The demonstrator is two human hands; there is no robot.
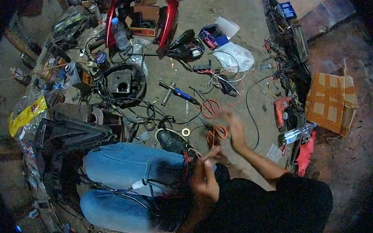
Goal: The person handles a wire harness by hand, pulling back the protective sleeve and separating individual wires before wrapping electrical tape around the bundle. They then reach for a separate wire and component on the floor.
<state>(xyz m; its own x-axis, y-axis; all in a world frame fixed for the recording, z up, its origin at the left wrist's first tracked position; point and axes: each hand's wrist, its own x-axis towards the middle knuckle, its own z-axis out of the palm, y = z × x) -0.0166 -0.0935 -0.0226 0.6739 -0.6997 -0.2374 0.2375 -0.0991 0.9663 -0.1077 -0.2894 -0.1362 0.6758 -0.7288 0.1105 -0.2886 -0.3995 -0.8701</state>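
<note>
My left hand [205, 181] is in front of my black shirt beside my knee, its fingers closed in a pinch. Thin red wire [186, 160] runs up to these fingers, and the exact grip point is too small to see. My right hand [232, 128] is raised over the floor to the right, its fingers smeared by motion. Just left of it are orange looped handles [221, 132], which look like scissors. Farther up lies a second pair of orange loops [210, 108]. Across my jeans lies a wiring harness with a white connector [138, 184].
A blue-handled tool [181, 94], a tape ring [185, 132] and dark cables lie on the floor ahead. A red curved panel [170, 19] stands at the back. On the right are a red drill-like tool [281, 110], a plastic bottle [296, 133] and a cardboard box [331, 103].
</note>
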